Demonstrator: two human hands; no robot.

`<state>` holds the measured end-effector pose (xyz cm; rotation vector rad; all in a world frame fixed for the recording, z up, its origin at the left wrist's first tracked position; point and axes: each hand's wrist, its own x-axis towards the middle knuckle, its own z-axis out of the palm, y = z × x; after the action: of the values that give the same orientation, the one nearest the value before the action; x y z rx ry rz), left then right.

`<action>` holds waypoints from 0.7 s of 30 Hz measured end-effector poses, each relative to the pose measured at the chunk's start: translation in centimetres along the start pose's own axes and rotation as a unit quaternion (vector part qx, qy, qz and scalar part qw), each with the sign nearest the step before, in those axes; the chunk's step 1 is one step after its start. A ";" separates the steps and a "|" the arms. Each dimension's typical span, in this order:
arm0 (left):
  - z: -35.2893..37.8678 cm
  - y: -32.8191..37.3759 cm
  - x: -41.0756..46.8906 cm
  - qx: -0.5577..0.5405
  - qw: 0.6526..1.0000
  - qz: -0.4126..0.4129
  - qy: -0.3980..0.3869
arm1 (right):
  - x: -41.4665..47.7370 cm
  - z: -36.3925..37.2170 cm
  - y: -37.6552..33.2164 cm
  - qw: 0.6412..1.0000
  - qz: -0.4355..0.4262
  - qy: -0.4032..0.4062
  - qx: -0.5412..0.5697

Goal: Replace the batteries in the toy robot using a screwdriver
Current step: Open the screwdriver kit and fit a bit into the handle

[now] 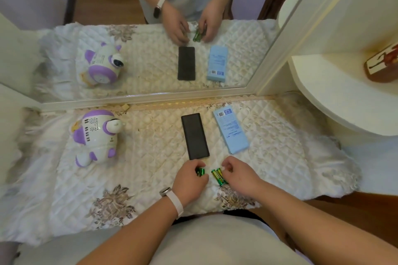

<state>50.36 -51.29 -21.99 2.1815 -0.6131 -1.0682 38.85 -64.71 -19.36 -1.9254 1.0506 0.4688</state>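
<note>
The white and purple toy robot point(94, 136) lies on its front at the left of the quilted cloth point(150, 135), its back with speaker holes facing up. My left hand point(189, 180) grips green batteries point(200, 171) near the front middle of the cloth. My right hand point(241, 176) pinches the top of another small bunch of green batteries point(218, 176) lying on the cloth beside it. No screwdriver shows in view.
A black flat case point(195, 135) and a light blue box point(231, 130) lie side by side behind my hands. A mirror point(150, 60) stands along the back edge. A rounded white shelf point(344, 97) juts out at the right.
</note>
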 end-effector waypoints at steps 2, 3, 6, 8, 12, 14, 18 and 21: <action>-0.6 -0.1 -0.2 -0.018 1.000 -0.019 0.013 | 0.2 -0.3 -0.5 1.000 -0.008 0.001 0.000; -1.0 -0.1 -0.3 -0.032 0.999 -0.029 0.025 | 0.4 -0.4 -0.8 1.000 -0.013 0.001 0.003; -2.2 -0.1 0.0 -0.069 0.994 -0.048 0.066 | 1.4 -0.8 -2.5 1.000 -0.014 -0.001 0.028; -2.8 0.0 0.6 -0.089 0.991 -0.060 0.085 | 2.5 -0.9 -3.7 0.999 -0.015 -0.006 0.040; -3.2 0.5 2.2 -0.131 0.984 -0.090 0.082 | 4.1 -0.8 -5.5 0.997 0.013 -0.031 0.066; -3.3 1.0 3.1 -0.146 0.981 -0.109 0.071 | 4.5 -0.7 -6.3 0.996 0.027 -0.038 0.074; -3.7 1.4 4.7 -0.153 0.976 -0.133 0.073 | 4.9 -0.9 -7.4 0.990 0.048 -0.059 0.122; -4.1 1.3 5.4 -0.153 0.977 -0.129 0.069 | 5.1 -1.1 -7.8 0.985 0.053 -0.053 0.153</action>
<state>56.56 -54.31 -22.01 2.0735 -0.0934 -1.0511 48.07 -66.02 -18.05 -1.5637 1.0913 0.4372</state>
